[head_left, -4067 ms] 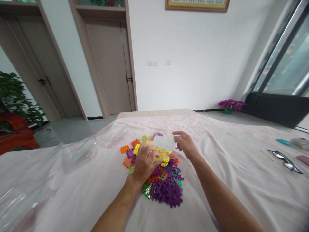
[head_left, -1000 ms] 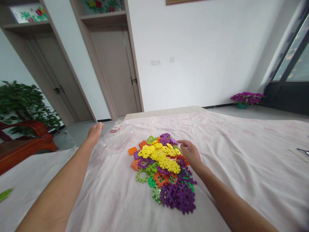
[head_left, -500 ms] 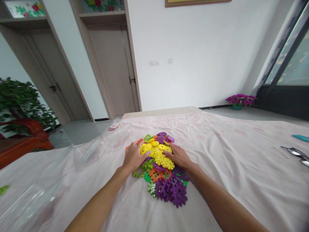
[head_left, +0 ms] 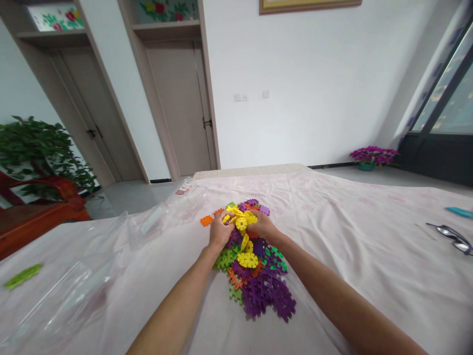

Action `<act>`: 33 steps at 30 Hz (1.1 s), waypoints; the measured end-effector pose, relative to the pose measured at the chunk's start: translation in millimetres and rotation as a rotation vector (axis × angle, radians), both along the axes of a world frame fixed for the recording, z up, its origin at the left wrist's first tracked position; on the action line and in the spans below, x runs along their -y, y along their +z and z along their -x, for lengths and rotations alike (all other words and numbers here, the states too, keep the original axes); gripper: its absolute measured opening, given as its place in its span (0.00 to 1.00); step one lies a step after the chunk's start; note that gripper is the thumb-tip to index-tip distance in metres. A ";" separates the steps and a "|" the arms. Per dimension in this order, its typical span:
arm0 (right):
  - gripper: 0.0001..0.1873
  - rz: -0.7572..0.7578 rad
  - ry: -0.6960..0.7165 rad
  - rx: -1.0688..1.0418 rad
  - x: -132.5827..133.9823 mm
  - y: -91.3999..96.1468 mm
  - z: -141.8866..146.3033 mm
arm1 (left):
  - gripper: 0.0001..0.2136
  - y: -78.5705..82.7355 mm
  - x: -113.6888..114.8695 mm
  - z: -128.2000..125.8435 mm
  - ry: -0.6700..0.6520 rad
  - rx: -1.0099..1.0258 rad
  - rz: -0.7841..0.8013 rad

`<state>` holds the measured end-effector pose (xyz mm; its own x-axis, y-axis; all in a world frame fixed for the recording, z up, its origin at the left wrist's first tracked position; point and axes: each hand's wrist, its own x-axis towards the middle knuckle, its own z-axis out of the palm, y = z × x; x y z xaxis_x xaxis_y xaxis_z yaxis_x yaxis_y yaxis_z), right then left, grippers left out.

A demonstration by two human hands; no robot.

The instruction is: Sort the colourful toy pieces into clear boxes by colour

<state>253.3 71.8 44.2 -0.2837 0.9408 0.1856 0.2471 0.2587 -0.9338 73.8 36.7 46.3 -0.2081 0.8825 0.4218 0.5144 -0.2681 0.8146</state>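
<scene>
A heap of flat plastic interlocking pieces lies on the cloth in front of me. My left hand (head_left: 220, 230) and my right hand (head_left: 261, 225) are closed on a bunch of yellow flower-shaped discs (head_left: 241, 223) from opposite sides, over the heap. Some yellow discs (head_left: 247, 260) lie lower down on the pile, apart from my fingers. Purple pieces (head_left: 268, 295) spread at the near end. Green pieces (head_left: 226, 257) and orange pieces (head_left: 236, 280) show between them. My fingertips are partly hidden by the discs.
Clear plastic packaging (head_left: 79, 291) lies on the left of the pale cloth (head_left: 347, 236), beside a lime-green piece (head_left: 23, 276). Eyeglasses (head_left: 451, 236) and a blue object (head_left: 459, 212) are at the right. A red wooden chair (head_left: 55, 209) stands beyond the left edge.
My hands have drawn together and gathered the spread yellow discs into a raised bunch. Several discs now sit lower on the pile. The view has shifted slightly left.
</scene>
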 end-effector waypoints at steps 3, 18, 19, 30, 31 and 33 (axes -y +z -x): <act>0.23 0.023 0.045 -0.123 7.0 18.5 6.2 | 0.09 11.1 2.7 6.4 -0.041 0.031 -0.044; 0.26 -0.085 -0.156 0.112 50.2 -10.3 -39.4 | 0.29 4.2 112.8 -12.3 -0.494 -0.870 -0.049; 0.26 -0.116 -0.121 0.130 55.9 -13.1 -35.7 | 0.23 3.6 108.9 -12.0 -0.465 -0.879 -0.058; 0.23 -0.301 -0.418 0.703 94.3 -16.2 -92.1 | 0.05 -27.7 64.7 47.2 -0.021 -0.731 -0.183; 0.22 -0.305 -0.445 0.797 96.2 -20.1 -103.2 | 0.05 -31.2 64.8 50.0 -0.005 -0.703 -0.205; 0.21 -0.295 -0.497 0.911 98.8 -27.1 -119.0 | 0.05 -34.8 65.4 53.2 0.028 -0.650 -0.227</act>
<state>372.3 -27.0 17.2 -0.0284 0.9416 0.3356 0.9572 0.1224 -0.2624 20.5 -28.7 11.5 0.1280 0.7558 0.6422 0.8889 -0.3747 0.2637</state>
